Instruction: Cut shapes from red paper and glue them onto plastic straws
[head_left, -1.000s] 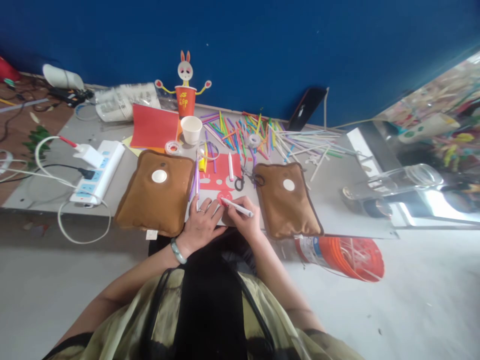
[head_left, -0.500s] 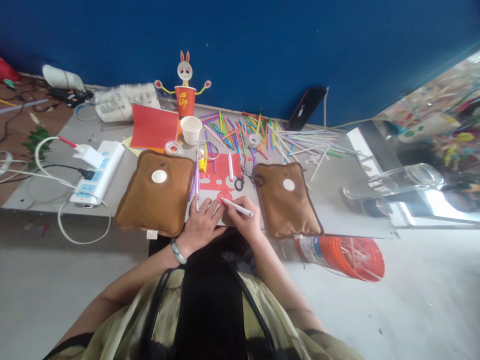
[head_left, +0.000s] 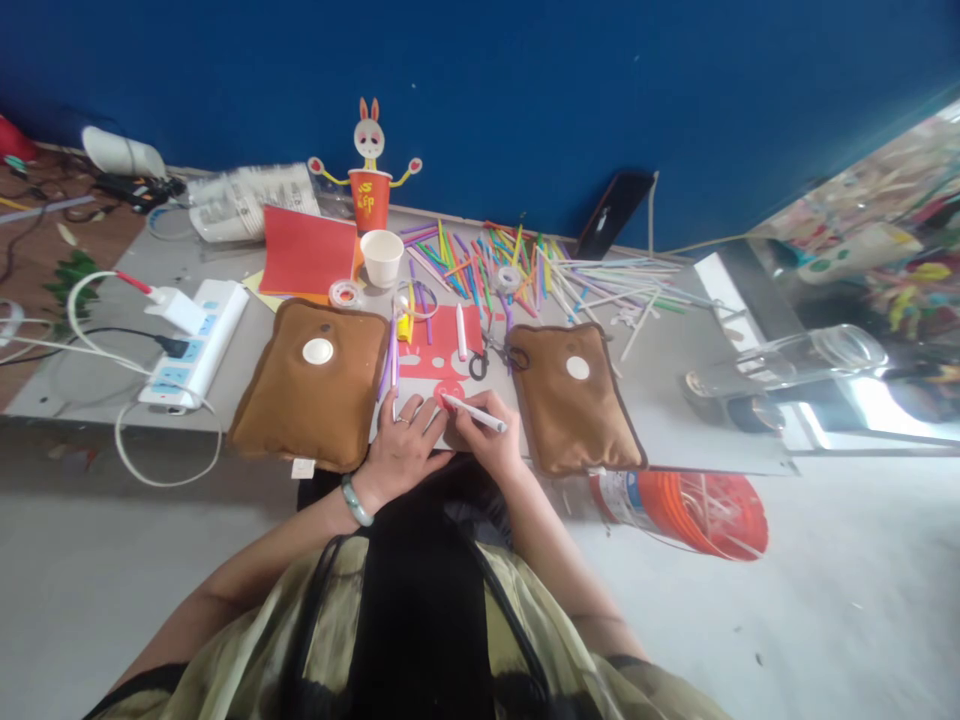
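Observation:
My right hand [head_left: 487, 437] grips a white marker pen [head_left: 486, 417], its tip at a small red paper disc [head_left: 450, 393] near the table's front edge. My left hand [head_left: 405, 440] lies flat with fingers spread, its fingertips at the lower left of the disc. Just beyond sits a red paper sheet [head_left: 431, 347] with holes cut out of it. A pink-and-white marker [head_left: 461, 332] rests on that sheet, and dark-handled scissors [head_left: 495, 358] lie at its right. Purple sticks [head_left: 388, 362] are beside the left fingers.
Brown hot-water bags [head_left: 315, 400] flank the hands. Behind stand a white paper cup [head_left: 382, 258], a rabbit figure in a red cup [head_left: 370, 200] and a heap of coloured sticks [head_left: 480, 262]. A power strip [head_left: 193, 350] lies left; an orange bucket [head_left: 705, 512] is below right.

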